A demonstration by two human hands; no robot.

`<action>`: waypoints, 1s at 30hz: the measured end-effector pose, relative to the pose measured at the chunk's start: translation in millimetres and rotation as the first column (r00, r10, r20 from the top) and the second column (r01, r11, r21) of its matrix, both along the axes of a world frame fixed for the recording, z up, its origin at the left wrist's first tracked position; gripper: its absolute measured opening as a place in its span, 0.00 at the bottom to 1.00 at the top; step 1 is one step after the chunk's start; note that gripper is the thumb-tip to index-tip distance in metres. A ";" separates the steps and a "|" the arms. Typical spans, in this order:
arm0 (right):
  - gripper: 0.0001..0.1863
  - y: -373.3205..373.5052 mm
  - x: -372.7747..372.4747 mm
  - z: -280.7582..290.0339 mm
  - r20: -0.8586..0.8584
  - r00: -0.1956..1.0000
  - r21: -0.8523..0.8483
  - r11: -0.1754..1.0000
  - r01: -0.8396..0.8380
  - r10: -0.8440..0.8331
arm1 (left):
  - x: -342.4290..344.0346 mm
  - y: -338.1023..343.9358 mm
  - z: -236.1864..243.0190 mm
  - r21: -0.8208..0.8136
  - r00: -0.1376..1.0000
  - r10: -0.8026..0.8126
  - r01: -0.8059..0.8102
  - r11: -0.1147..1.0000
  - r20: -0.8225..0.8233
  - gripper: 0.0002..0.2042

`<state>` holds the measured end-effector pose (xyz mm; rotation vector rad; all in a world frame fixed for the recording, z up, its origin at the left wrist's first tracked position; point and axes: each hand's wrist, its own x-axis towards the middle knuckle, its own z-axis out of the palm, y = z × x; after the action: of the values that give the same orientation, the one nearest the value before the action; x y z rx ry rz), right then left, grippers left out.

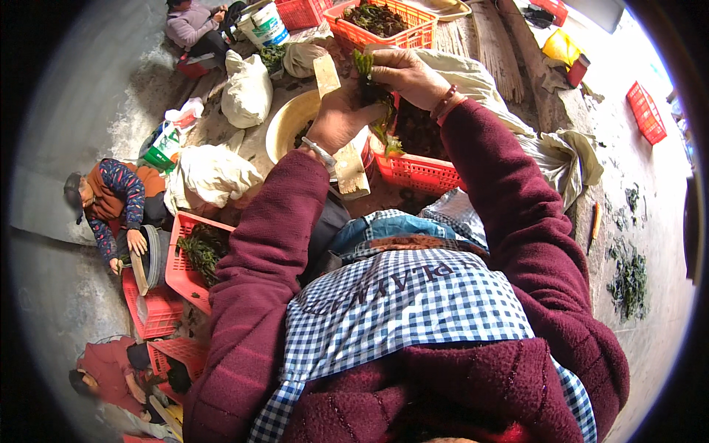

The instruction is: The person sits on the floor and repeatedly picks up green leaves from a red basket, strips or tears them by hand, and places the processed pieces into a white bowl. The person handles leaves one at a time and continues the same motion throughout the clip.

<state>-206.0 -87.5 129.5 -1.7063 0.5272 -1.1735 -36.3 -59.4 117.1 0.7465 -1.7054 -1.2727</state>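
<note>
My left hand (341,117) is closed round a dark green and brown strand of seaweed (382,122). My right hand (413,75) pinches the upper end of the same strand, where bright green tips (362,62) stick out. Below the left hand, a narrow wooden board (350,171) lies across a pale round basin (279,133); my wrist and hand hide its middle. Close to both hands stands a red plastic crate (421,174) with dark seaweed in it, partly covered by my right arm. The strand's lower end hangs near the crate's left edge.
An orange crate (431,37) of seaweed stands at the far side. Pale cloth sacks (247,92) lie around the work place. Three people (133,196) sit along the left, near red crates (156,316). Seaweed (628,280) is spread on the floor at right.
</note>
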 end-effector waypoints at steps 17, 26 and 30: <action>0.12 33.4 4.6 -79.5 -0.030 0.990 0.336 0.931 0.142 -0.140 | 13.2 -9.1 -54.9 -0.114 0.951 0.286 -0.273 0.955 0.118 0.11; 0.10 32.2 -1.8 -75.9 -0.103 0.982 0.273 0.945 0.180 -0.157 | 3.9 4.0 -47.4 0.098 0.981 0.177 -0.169 0.981 -0.076 0.06; 0.10 31.1 3.7 -77.7 -0.217 0.943 0.055 0.961 0.270 -0.252 | 4.3 -4.4 -59.8 0.017 0.963 0.269 -0.269 0.963 -0.012 0.07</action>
<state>-202.3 -56.4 51.8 -1.7332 0.9447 -1.1429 -32.0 -63.8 57.3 0.9414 -1.5244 -1.1003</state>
